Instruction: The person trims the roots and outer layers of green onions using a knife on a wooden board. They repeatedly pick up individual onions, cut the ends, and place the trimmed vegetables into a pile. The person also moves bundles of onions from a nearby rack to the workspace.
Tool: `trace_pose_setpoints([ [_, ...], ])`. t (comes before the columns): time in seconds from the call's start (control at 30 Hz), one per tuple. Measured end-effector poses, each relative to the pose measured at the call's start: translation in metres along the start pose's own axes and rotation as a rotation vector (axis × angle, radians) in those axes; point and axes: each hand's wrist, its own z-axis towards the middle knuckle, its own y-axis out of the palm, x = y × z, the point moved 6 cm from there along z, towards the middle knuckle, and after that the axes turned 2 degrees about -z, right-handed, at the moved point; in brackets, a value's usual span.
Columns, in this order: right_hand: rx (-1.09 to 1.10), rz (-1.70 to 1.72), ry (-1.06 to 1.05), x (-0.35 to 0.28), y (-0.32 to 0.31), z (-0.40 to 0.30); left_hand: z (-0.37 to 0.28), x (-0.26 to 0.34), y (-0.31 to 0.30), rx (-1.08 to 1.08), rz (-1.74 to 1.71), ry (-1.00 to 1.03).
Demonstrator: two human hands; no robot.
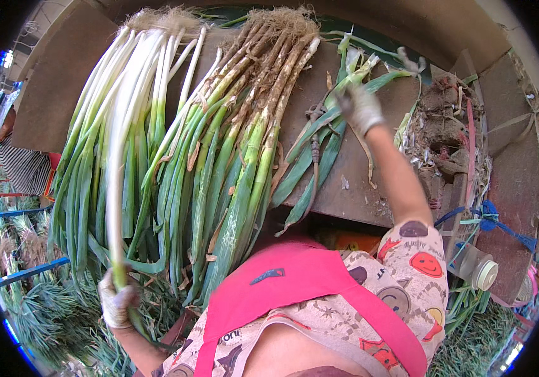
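My left hand (pixel 119 301), in a whitish glove, grips a peeled long green onion (pixel 116 188) by its green part, with the white stalk pointing up over a row of clean green onions (pixel 90 122). My right hand (pixel 359 106), gloved and blurred by motion, is over stripped green onion leaves (pixel 335 113) at the right of the tabletop; whether it holds any is unclear. Between the hands lies a pile of unpeeled green onions (pixel 250 127), with brown outer skins and roots at the far edge. A thin hose with a metal fitting (pixel 315 151) lies by the leaves.
The brown tabletop (pixel 359 188) has raised boards around it. Right of it are a debris-covered block (pixel 444 113), blue ties (pixel 490 217) and a clear plastic bottle (pixel 474 268). Heaped green onions (pixel 48 306) and blue bars (pixel 29 272) are at left. Another person's striped clothing (pixel 24 165) shows at far left.
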Motion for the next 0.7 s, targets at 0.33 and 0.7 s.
trace_pose_setpoints([
  [0.33, 0.094, -0.187, 0.203, -0.062, 0.067, -0.088, 0.169, 0.138, -0.145, 0.452, 0.810, 0.618],
  [0.7, -0.086, 0.028, 0.185, -0.037, 0.084, -0.087, 0.183, 0.075, 0.371, -0.222, 1.013, 0.767],
])
